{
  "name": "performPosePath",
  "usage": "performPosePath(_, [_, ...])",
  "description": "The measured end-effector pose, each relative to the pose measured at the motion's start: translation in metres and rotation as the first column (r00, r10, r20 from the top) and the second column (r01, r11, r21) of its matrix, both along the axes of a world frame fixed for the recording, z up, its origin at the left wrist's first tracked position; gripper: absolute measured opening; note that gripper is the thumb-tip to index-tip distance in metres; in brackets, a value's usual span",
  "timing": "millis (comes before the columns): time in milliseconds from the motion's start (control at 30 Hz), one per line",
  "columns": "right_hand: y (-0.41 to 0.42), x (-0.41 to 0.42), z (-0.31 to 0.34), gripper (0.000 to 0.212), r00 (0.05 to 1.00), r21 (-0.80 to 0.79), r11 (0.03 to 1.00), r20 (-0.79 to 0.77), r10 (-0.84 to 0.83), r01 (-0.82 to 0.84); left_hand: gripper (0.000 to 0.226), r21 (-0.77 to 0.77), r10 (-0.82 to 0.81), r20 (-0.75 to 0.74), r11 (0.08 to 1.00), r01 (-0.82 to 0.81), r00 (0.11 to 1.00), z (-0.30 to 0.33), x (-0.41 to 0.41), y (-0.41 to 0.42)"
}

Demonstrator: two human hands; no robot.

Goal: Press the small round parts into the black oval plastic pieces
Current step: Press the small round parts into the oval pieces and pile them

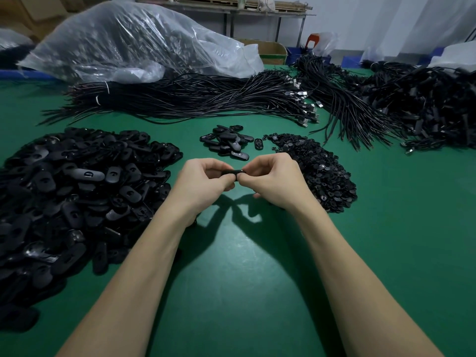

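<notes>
My left hand (pixel 203 180) and my right hand (pixel 273 180) meet above the green table (pixel 231 266), and together they pinch one black oval piece (pixel 233 172) between thumbs and fingers. Most of that piece is hidden by my fingers, so I cannot tell whether a round part sits in it. A big heap of black oval pieces (pixel 74 191) lies at my left. A heap of small round parts (pixel 322 171) lies at my right. A small pile of oval pieces (pixel 228 141) sits just beyond my hands.
Bundles of black cables (pixel 193 99) stretch across the far side of the table, with a tangled mass of cables (pixel 417 106) at the far right. A large clear plastic bag (pixel 134 39) full of parts lies at the back left.
</notes>
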State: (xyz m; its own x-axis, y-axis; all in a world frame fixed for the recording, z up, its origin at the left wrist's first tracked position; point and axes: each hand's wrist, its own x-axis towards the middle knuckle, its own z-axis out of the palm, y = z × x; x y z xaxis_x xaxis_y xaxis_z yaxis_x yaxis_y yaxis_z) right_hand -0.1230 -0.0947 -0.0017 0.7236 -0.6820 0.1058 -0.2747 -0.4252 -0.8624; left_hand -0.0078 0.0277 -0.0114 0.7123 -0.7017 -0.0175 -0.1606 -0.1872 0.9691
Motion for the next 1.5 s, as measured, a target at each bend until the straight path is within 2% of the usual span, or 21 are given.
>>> performPosePath(167, [0.0, -0.001, -0.001, 0.012, 1.0, -0.002, 1.0, -0.02, 0.0, 0.0, 0.012, 0.022, 0.0, 0.019, 1.0, 0.0, 1.0, -0.004, 0.001, -0.001])
performPosePath(300, [-0.003, -0.003, -0.002, 0.009, 0.998, 0.085, 0.995, -0.003, 0.055, -0.055, 0.009, 0.005, -0.074, -0.036, 0.997, 0.074, 0.997, -0.004, 0.005, 0.002])
performPosePath(400, [-0.006, -0.006, 0.0, 0.004, 0.994, 0.053, 0.994, -0.044, 0.103, -0.1, 0.009, 0.015, -0.109, -0.041, 0.994, 0.109, 0.993, -0.004, 0.008, 0.005])
performPosePath(533, [-0.006, -0.009, 0.001, 0.009, 0.99, 0.059, 0.989, -0.031, 0.139, -0.137, 0.01, 0.008, -0.145, -0.043, 0.989, 0.145, 0.989, -0.001, 0.011, 0.008])
performPosePath(767, [-0.002, -0.007, -0.001, 0.001, 0.992, 0.028, 0.991, -0.014, 0.128, -0.128, 0.008, 0.027, -0.135, 0.013, 0.991, 0.134, 0.991, 0.0, 0.012, 0.009])
performPosePath(1033, [0.002, -0.006, -0.008, 0.006, 0.996, 0.067, 0.994, -0.006, 0.089, -0.089, 0.009, 0.078, -0.138, 0.114, 0.989, 0.13, 0.984, -0.002, 0.011, 0.007])
performPosePath(1200, [0.004, -0.004, -0.01, 0.007, 0.996, 0.063, 0.995, -0.014, 0.084, -0.083, 0.01, 0.117, -0.116, 0.171, 0.988, 0.097, 0.978, -0.007, 0.011, 0.003])
performPosePath(1367, [0.0, -0.004, -0.01, 0.003, 0.996, 0.123, 0.989, -0.023, 0.089, -0.086, 0.009, 0.06, -0.04, 0.094, 0.998, 0.035, 0.995, -0.012, 0.005, -0.002])
performPosePath(1500, [-0.01, 0.0, -0.008, 0.007, 0.999, 0.049, 0.998, 0.023, -0.031, 0.029, 0.021, 0.062, 0.048, 0.242, 0.996, -0.065, 0.969, -0.008, 0.003, -0.002])
